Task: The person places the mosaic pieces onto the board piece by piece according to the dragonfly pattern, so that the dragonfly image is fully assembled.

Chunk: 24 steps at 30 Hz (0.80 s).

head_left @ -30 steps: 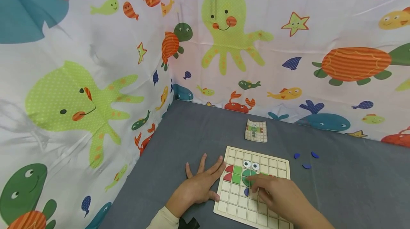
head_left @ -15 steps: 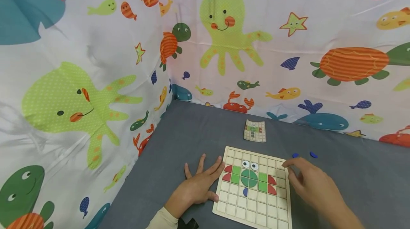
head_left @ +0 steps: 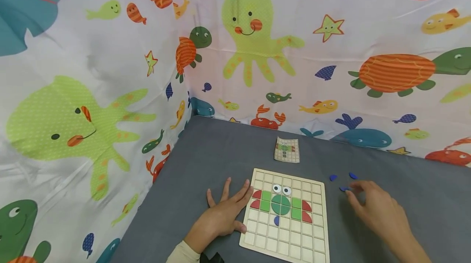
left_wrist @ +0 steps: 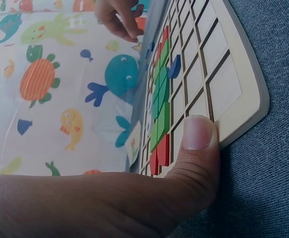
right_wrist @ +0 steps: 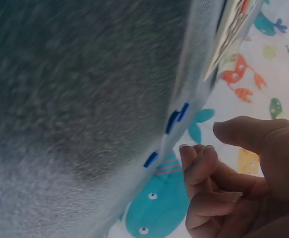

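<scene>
A wooden grid board (head_left: pixel 272 242) lies on the grey cloth. On it are green squares (head_left: pixel 296 202), a green disc of quarter pieces (head_left: pixel 281 205), red quarter pieces (head_left: pixel 306 216), two white eye pieces (head_left: pixel 276 188) and one blue half-round piece (head_left: pixel 276 220). My left hand (head_left: pixel 220 218) rests with fingers spread at the board's left edge, its thumb (left_wrist: pixel 198 144) touching the rim. Right of the board, my right hand (head_left: pixel 380 212) reaches with thumb and forefinger apart to a blue half-round piece (head_left: pixel 344 188). In the right wrist view nothing sits between thumb and fingers.
Two more blue pieces (head_left: pixel 333 177) lie just beyond the right hand. Behind the board is a small pattern card (head_left: pixel 287 150) printed with a similar figure. A sea-animal curtain (head_left: pixel 294 58) borders the cloth-covered table at the back and left.
My right hand has left the green disc and moved right, off the board, to the loose blue pieces. The left hand keeps its place at the board's edge. The head view has turned slightly right.
</scene>
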Each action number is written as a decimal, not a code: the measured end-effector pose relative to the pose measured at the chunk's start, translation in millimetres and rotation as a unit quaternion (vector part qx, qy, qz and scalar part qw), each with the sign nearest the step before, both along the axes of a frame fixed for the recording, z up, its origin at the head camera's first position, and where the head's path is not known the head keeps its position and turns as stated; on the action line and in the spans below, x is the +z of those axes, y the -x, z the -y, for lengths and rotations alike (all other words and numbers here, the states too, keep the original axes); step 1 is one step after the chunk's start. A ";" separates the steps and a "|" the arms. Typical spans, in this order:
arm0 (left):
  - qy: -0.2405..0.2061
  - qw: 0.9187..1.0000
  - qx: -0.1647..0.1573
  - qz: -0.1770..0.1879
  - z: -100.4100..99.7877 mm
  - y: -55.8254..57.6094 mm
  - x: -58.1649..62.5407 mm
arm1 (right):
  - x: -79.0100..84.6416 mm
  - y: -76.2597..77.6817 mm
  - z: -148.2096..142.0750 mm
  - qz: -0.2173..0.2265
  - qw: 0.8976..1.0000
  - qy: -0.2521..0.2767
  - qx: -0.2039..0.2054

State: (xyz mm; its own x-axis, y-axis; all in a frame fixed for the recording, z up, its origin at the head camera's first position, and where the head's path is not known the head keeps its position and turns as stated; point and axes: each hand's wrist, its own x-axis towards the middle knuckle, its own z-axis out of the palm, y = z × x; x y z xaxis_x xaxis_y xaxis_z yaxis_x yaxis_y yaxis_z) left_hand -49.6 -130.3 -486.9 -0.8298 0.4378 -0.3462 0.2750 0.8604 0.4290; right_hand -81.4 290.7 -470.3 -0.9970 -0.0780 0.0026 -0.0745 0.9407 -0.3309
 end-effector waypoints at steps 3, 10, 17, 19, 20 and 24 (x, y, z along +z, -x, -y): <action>0.000 1.000 0.002 0.001 1.9 -0.7 0.3 | -4.3 6.0 -3.2 0.008 1.000 -0.010 -0.004; -0.001 1.000 0.005 0.002 3.8 -1.5 1.1 | -10.6 19.9 0.7 0.031 0.999 -0.023 -0.013; -0.001 1.000 -0.001 0.006 1.4 -0.7 0.6 | -12.2 24.2 4.3 0.029 0.999 -0.025 -0.002; 0.000 1.000 -0.002 0.005 1.1 -0.3 1.0 | -13.2 25.0 6.5 0.021 0.999 -0.023 0.007; 0.000 1.000 -0.002 0.005 1.1 0.1 1.1 | -13.3 25.5 7.9 0.016 1.000 -0.022 0.011; 0.001 1.000 0.001 0.005 1.2 0.7 2.4 | -14.4 28.3 13.1 -0.001 1.000 -0.013 0.025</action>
